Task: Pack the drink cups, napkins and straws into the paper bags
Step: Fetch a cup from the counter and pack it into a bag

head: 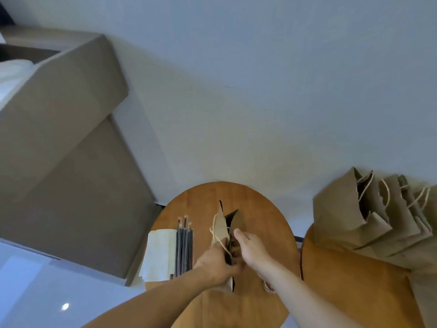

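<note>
Paper bag (pixel 221 227) in both hands (pixel 216 263)

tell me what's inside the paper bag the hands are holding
Only a dark, narrow gap shows at the mouth of the paper bag. The left hand and right hand grip its top, and the walls hide any contents.

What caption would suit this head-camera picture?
Left hand and right hand hold open a paper bag beside straws and napkins.
</note>
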